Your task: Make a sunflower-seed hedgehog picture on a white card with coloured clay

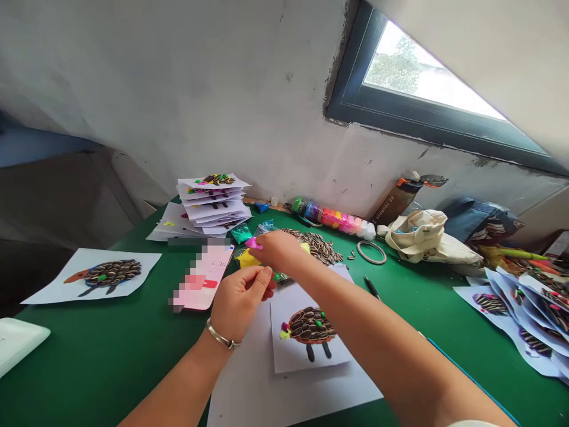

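My left hand [240, 299], with a silver bracelet at the wrist, is closed in a pinch above the white paper; whatever is between its fingertips is hidden. My right hand [280, 252] reaches across, its bent fingers closed at a bright pink lump of modelling clay [253, 244]. Below that hand lies yellow clay [246, 259] in a bag, partly covered. Under my right forearm is a paper card [291, 360] bearing a bird made of sunflower seeds [309, 325], with green, dark pink and yellow clay bits and two seed legs.
Loose sunflower seeds [326, 248] lie behind my right hand. A phone [213, 284], a finished seed picture [109, 276] and a stack of cards [216, 204] are leftward. Rightward are a tape roll [371, 252], a black pen [371, 287], a cloth bag [422, 237] and more cards [528, 320].
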`<state>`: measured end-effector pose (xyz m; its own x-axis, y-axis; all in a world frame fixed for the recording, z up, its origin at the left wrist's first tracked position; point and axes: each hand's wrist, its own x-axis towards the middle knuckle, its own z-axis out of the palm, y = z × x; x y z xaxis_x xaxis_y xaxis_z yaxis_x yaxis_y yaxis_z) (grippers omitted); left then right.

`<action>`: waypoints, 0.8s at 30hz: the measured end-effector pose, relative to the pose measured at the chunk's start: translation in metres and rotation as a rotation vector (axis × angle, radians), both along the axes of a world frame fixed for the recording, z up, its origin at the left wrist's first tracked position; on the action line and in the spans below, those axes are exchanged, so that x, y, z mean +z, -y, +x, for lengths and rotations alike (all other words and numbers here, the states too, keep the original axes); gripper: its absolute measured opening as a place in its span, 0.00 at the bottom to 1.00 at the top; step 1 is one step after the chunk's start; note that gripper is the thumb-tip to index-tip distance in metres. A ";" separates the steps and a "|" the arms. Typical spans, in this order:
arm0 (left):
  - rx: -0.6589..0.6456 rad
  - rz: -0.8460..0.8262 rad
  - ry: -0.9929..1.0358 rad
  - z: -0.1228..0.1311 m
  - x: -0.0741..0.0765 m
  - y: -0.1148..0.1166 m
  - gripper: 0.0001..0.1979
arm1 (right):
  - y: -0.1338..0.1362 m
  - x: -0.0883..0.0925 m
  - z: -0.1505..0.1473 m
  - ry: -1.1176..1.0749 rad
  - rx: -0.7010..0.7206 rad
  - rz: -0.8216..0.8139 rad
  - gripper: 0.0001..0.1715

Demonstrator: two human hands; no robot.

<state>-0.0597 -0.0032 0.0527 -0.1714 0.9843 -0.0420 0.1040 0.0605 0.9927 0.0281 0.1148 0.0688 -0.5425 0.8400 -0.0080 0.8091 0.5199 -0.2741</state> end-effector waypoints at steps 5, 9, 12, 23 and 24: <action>0.046 0.041 0.032 -0.002 0.004 0.002 0.13 | 0.001 -0.016 -0.039 0.072 0.088 -0.052 0.16; -0.004 0.037 0.062 0.001 0.003 0.005 0.13 | 0.001 -0.027 -0.038 0.003 0.070 -0.049 0.15; -0.034 0.046 0.013 0.004 0.002 0.007 0.14 | -0.001 -0.030 -0.028 -0.111 -0.005 -0.039 0.14; 0.103 0.057 -0.047 0.002 -0.013 -0.003 0.22 | 0.007 -0.023 0.039 -0.812 -0.225 -0.113 0.24; 0.112 0.082 -0.046 0.002 -0.015 -0.004 0.29 | 0.015 -0.020 0.041 -0.866 -0.226 -0.115 0.24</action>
<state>-0.0581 0.0003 0.0377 -0.2807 0.9586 0.0478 0.1466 -0.0064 0.9892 0.0690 0.0995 0.0491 -0.2194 0.9467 0.2359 0.3748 0.3050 -0.8755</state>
